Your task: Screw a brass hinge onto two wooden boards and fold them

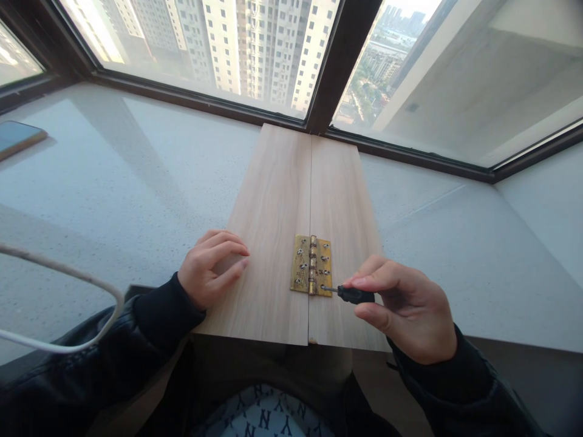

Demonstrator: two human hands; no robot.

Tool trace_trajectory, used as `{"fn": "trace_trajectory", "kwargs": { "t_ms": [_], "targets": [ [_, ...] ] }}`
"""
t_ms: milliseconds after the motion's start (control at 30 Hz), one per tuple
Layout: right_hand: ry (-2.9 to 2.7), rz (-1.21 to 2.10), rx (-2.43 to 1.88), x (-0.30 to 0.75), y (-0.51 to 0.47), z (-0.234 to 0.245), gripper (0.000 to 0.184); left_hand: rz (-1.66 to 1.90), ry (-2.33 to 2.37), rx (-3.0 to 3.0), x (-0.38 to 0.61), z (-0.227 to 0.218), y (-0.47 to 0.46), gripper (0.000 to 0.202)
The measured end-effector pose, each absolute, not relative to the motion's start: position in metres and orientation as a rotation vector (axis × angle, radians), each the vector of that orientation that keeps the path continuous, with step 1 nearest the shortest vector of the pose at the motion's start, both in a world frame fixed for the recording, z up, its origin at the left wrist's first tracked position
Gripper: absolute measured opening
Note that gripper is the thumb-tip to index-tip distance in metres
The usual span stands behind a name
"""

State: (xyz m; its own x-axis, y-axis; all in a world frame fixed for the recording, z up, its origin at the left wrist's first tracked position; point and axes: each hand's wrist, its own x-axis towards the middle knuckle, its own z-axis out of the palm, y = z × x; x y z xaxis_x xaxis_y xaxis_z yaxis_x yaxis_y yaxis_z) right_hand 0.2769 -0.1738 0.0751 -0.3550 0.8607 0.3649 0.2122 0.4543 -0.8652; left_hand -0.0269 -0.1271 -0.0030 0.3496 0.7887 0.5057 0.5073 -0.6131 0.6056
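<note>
We see our right hand [405, 309] hiding most of a screwdriver [353, 295], fingers clamped on its black handle; the tip meets a brass hinge [312, 266] joining two wooden boards [273, 200]. Our left hand [210, 267] presses the left board, fingers loosely together.

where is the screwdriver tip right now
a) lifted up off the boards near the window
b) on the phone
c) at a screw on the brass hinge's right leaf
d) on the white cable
c: the right hand holds the screwdriver with its tip at the lower right leaf of the hinge, while the left hand rests on the left board.
</note>
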Motion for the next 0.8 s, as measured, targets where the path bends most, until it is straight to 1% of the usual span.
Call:
{"fn": "trace_trajectory", "kwargs": {
  "t_ms": [100,200,300,367,500,700,800],
  "targets": [
    [-1.813,0.9,-0.935,0.272,-0.174,0.072,0.02,1.151,1.137,2.275,-0.026,-0.003,-0.127,0.007],
    [-1.899,0.971,-0.888,0.275,-0.174,0.076,0.022,1.153,1.136,2.274,-0.026,-0.003,-0.127,0.007],
    [-2.003,1.07,-0.869,0.281,-0.171,0.083,0.032,1.134,1.148,2.267,-0.026,-0.002,-0.127,0.007],
    [-2.053,1.069,-0.862,0.284,-0.17,0.087,0.039,1.128,1.159,2.264,-0.026,-0.002,-0.128,0.007],
    [-2.115,1.008,-0.807,0.286,-0.168,0.087,0.042,1.129,1.156,2.266,-0.026,-0.001,-0.128,0.008],
    [-1.977,0.778,-0.922,0.278,-0.17,0.076,0.032,1.136,1.153,2.267,-0.027,-0.003,-0.127,0.007],
    [-1.966,0.689,-0.918,0.277,-0.171,0.071,0.036,1.14,1.145,2.269,-0.027,-0.003,-0.127,0.007]
  ]
}}
